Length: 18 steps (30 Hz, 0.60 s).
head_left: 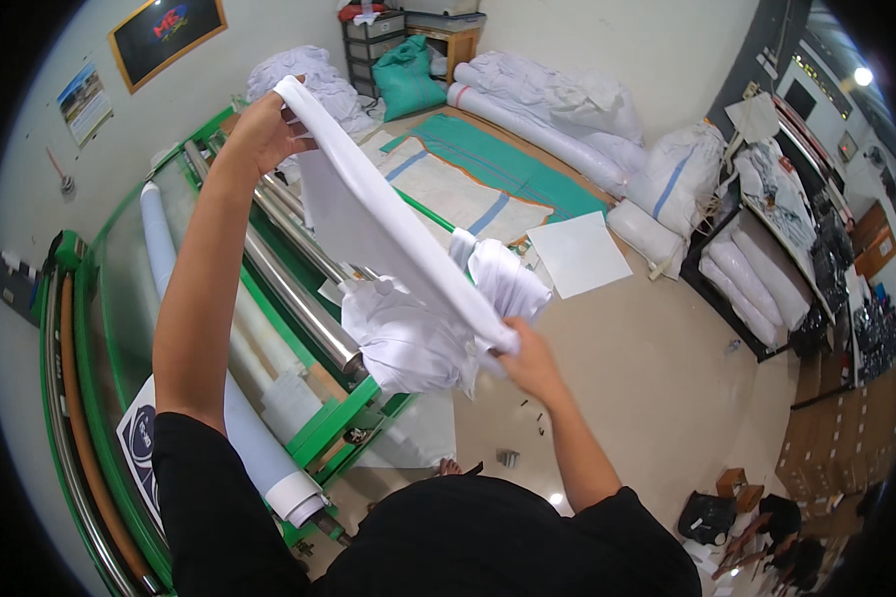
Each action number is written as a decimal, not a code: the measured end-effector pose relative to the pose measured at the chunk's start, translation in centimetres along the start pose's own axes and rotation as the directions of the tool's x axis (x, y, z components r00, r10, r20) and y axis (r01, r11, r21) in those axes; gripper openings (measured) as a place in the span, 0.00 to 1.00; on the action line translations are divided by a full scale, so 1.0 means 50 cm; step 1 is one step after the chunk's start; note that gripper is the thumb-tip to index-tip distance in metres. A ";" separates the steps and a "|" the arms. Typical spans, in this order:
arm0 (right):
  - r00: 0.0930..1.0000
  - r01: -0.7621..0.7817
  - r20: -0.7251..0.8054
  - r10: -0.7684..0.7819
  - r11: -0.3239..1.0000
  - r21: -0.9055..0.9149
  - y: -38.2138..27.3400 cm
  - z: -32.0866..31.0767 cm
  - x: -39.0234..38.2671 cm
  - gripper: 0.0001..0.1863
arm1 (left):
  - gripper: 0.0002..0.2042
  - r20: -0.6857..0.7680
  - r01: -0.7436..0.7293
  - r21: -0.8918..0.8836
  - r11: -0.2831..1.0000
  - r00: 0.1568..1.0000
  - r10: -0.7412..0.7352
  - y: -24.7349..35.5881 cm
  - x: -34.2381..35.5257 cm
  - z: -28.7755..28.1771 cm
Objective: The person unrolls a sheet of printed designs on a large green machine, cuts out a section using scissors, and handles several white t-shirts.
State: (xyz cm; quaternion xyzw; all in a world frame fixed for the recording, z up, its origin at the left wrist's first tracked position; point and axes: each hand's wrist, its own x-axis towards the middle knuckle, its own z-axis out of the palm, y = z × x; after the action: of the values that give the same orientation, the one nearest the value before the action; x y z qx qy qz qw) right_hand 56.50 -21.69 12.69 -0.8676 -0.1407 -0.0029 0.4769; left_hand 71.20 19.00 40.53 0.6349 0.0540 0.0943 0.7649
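Note:
A white cloth (383,214) is stretched slantwise between my hands, its edge gathered into a long fold. My left hand (267,134) is raised at the far left end, fingers closed round the cloth's corner. Lower and to the right, my right hand (530,360) grips the other end of the fold. Beneath the stretched part hangs a crumpled bunch of white fabric (408,333), beside the end of a steel roller (294,294). Whether that bunch belongs to the held cloth, I cannot tell.
The green-framed roller machine (343,423) fills the left, with a pale blue roll (254,438) along it. Behind lie a green sheet (513,164), wrapped rolls (538,129) and a white board (579,254). A black rack (757,279) stands right, cardboard boxes (841,438) nearer.

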 end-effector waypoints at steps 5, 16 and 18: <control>1.000 -0.020 0.003 0.020 0.999 0.046 -0.015 0.076 -0.039 0.23 | 0.20 0.057 -0.185 -0.142 0.972 0.979 0.195 -0.042 0.064 0.067; 0.969 -0.020 -0.246 0.039 0.997 0.079 0.156 0.155 0.006 0.25 | 0.37 -0.125 0.018 0.453 0.891 0.991 0.043 -0.399 0.014 -0.114; 0.994 -0.075 -0.084 0.077 0.997 0.018 0.238 0.177 0.010 0.25 | 0.52 0.022 0.127 0.721 0.681 0.978 -0.207 -0.505 -0.075 -0.158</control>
State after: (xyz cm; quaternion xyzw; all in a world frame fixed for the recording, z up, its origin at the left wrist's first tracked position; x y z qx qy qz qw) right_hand 58.76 -20.29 -1.91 -0.8680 -0.0873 -0.0203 0.4885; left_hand 67.85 21.37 14.14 0.8785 0.1051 -0.0368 0.4646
